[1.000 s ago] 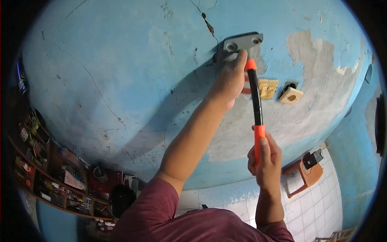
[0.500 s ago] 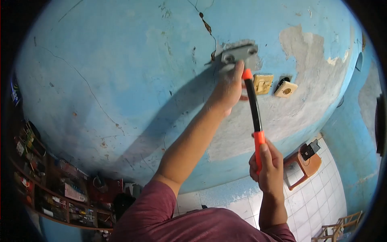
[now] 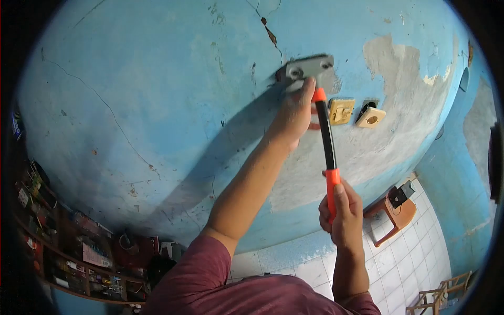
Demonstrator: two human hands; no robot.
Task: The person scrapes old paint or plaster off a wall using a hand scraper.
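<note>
A long-handled scraper (image 3: 326,134) has a wide grey head (image 3: 310,68), a black shaft and orange grip sections. Its head lies against the blue wall (image 3: 157,68), over a bare grey patch just below a crack. My left hand (image 3: 296,118) is closed around the neck, thumb up by the head and fingers partly hidden behind the shaft. Lower down, my right hand (image 3: 344,212) wraps the orange end grip. Right of the shaft are a yellowed light switch (image 3: 342,111) and a socket (image 3: 371,118) hanging loose from its wall box.
Bare grey plaster (image 3: 394,63) shows on the wall at upper right. An orange stool (image 3: 396,215) with a black object on it stands on the white tiled floor (image 3: 388,262). Cluttered shelves (image 3: 79,257) fill the lower left; a wooden rack (image 3: 446,291) is at lower right.
The scraper has shifted slightly left in view, its lower end more than its head. My right hand has moved left and a little down with it; both hands keep their hold.
</note>
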